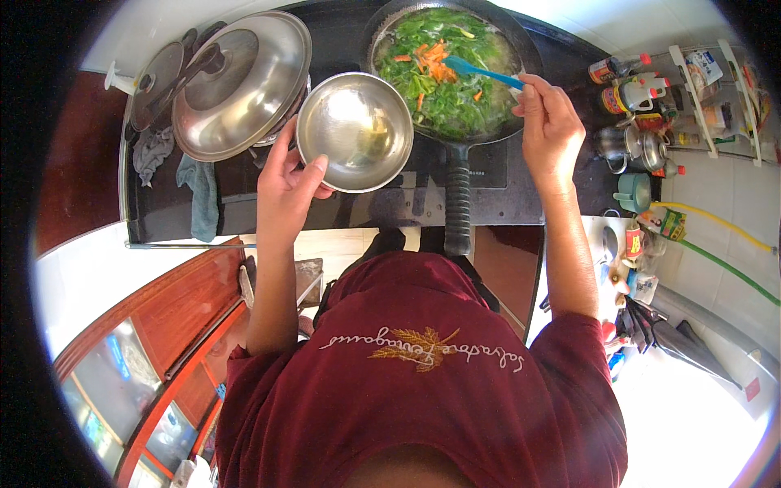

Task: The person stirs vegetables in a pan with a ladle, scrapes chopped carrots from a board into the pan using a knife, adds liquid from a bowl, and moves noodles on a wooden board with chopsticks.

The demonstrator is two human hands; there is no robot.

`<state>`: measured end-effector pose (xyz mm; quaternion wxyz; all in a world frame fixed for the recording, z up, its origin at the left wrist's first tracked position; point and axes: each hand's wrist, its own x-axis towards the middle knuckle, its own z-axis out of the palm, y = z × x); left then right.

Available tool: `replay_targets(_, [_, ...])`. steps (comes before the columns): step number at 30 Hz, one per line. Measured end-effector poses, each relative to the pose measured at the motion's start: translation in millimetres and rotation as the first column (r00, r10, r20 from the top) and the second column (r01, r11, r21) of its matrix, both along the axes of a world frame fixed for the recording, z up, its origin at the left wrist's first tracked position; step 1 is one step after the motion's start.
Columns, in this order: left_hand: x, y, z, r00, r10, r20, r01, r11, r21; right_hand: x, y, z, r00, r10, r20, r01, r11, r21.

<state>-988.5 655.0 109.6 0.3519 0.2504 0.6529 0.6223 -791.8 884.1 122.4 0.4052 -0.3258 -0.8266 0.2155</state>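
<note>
My left hand grips a shiny metal bowl by its rim, thumb inside and fingers beneath. The bowl is tilted, and its inside shows bare metal. In my right hand, fingers pinch the handle of a slim blue utensil; its small head, like a spoon or spatula, is over or among the food. Below it, a dark wok holds chopped green leaves in liquid, with orange carrot pieces heaped near the middle. The wok's ribbed black handle points toward me.
A large domed metal lid covers a pot at the left. Grey cloths hang over the counter's front edge. Bottles, a metal kettle and a green cup stand at the right, beside a wall rack.
</note>
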Motion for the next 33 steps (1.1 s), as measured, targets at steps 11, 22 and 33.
replay_targets(11, [10, -11, -2, 1.0, 0.015, 0.021, -0.014, 0.999, -0.033, 13, -12, -19, 0.997, -0.065, -0.033, 0.06, 0.989, -0.136])
replay_targets(22, [17, -14, 3, 1.0, 0.019, -0.008, -0.019, 0.998, -0.06, 8, -10, -40, 0.979, -0.148, -0.137, 0.1, 0.946, -0.309])
replay_targets(33, [15, 28, -1, 0.994, -0.099, 0.054, 0.1, 0.995, -0.012, 50, 21, -65, 0.652, -0.559, -0.512, -0.389, 0.333, -0.859])
